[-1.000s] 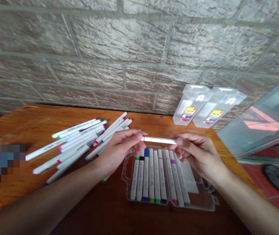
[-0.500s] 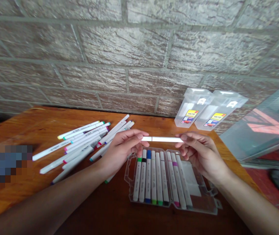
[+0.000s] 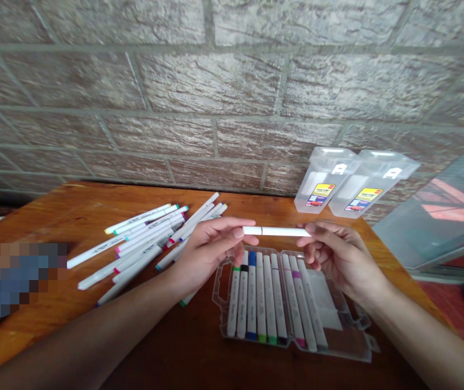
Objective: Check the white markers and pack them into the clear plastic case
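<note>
wooden tabletop (image 3: 232,208) by brick wall (image 3: 211,86), left hand (image 3: 210,254) and right hand (image 3: 337,260) gripping white marker (image 3: 276,232)
both are pinching its ends, holding it just above open clear marker case (image 3: 349,346)

The person's bare left hand (image 3: 207,254) and bare right hand (image 3: 340,260) are slim, with long thin fingers and short, smooth fingernails (image 3: 238,233). The long, slim left forearm (image 3: 94,330) and long, slim right forearm (image 3: 423,338) are bare too, and the skin looks smooth. Both wrists are narrow.
</note>
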`<state>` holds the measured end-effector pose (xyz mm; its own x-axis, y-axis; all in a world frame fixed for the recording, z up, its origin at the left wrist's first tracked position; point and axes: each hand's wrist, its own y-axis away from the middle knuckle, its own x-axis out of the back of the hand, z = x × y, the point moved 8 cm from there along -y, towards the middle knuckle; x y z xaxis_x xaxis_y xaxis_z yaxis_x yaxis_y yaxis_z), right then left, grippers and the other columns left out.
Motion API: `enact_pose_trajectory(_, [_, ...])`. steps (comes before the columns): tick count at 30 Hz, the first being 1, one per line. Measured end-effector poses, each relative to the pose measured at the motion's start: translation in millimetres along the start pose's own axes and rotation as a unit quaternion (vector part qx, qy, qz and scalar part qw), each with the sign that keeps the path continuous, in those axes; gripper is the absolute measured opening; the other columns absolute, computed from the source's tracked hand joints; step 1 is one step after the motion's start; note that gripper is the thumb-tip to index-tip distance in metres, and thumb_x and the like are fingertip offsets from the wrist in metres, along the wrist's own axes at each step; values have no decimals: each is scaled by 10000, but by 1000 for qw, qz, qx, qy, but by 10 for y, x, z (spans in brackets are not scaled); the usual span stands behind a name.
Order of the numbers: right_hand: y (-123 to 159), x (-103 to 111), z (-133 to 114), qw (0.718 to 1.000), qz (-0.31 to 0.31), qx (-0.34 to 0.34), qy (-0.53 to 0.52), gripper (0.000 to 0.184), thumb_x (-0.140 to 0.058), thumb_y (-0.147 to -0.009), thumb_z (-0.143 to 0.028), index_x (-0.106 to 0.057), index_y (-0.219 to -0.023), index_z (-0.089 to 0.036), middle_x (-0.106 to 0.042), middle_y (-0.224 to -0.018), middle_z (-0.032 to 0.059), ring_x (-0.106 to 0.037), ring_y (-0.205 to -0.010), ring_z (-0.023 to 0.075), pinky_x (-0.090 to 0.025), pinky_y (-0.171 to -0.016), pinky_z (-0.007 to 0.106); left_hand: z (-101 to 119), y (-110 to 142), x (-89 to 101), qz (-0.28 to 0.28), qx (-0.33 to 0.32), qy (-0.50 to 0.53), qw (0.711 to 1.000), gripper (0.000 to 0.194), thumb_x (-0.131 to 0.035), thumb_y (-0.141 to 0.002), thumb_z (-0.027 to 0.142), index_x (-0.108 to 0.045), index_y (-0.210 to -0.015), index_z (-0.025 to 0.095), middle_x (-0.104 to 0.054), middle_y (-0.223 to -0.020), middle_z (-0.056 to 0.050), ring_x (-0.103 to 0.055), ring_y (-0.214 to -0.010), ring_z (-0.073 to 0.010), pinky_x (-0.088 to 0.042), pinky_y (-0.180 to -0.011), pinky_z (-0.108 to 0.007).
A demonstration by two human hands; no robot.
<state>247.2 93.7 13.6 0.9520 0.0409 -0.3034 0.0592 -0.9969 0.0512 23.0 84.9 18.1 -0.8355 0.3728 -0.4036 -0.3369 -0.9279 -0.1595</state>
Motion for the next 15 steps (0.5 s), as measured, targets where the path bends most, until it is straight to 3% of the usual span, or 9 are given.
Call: enact_pose_trajectory(15, [-12, 7, 30, 1000, -7, -12, -16, 282, -962, -670, -357, -825, -793, -143, -798, -666, 67, -648, -402, 125, -492, -329, 168, 20, 3, -37, -22, -33, -38, 999, 234, -775, -918, 211, -813, -1148, 225, -829, -921, -65, -661, -568, -77, -524, -569, -197])
